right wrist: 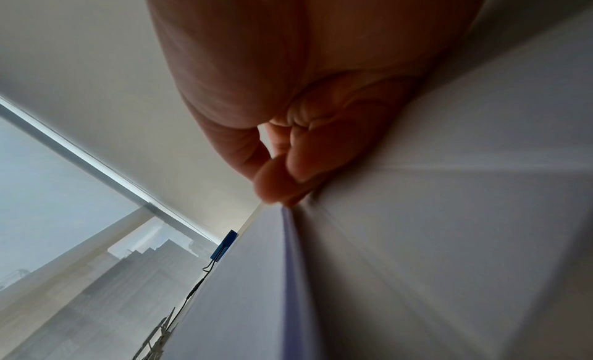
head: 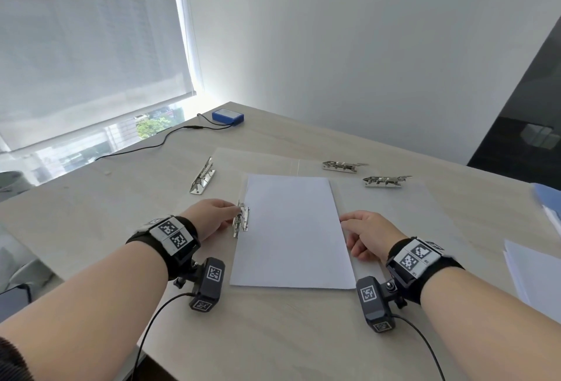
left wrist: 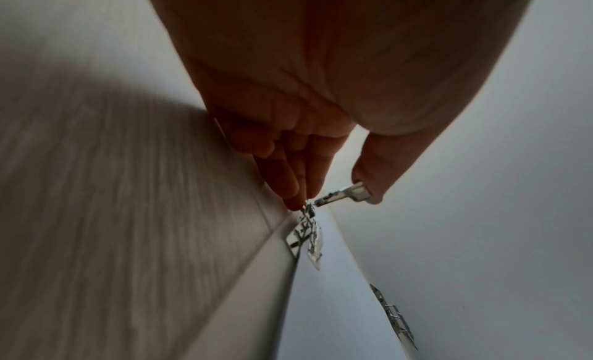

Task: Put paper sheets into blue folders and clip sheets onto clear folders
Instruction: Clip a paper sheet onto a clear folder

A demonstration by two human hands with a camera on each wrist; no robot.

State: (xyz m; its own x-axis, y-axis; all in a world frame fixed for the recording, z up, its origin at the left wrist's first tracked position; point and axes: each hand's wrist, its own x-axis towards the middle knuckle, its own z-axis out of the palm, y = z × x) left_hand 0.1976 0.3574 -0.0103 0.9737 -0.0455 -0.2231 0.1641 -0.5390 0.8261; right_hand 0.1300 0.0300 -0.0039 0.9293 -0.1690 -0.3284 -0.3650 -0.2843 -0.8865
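A white paper sheet (head: 291,228) lies on a clear folder (head: 394,207) in the middle of the table. A metal clip (head: 242,219) sits on the sheet's left edge. My left hand (head: 232,213) pinches it. In the left wrist view the thumb presses the clip's lever (left wrist: 349,191) while the fingertips (left wrist: 293,200) touch its base. My right hand (head: 349,225) is at the sheet's right edge with its fingers curled. In the right wrist view the thumb and fingertips (right wrist: 276,185) pinch that edge of the sheet (right wrist: 231,289).
Three more metal clips lie on clear folders: one to the left (head: 202,175) and two at the back right (head: 343,166) (head: 384,181). A blue box (head: 228,116) with a black cable sits at the far edge. A blue folder (head: 546,198) and a paper stack (head: 534,271) are on the right.
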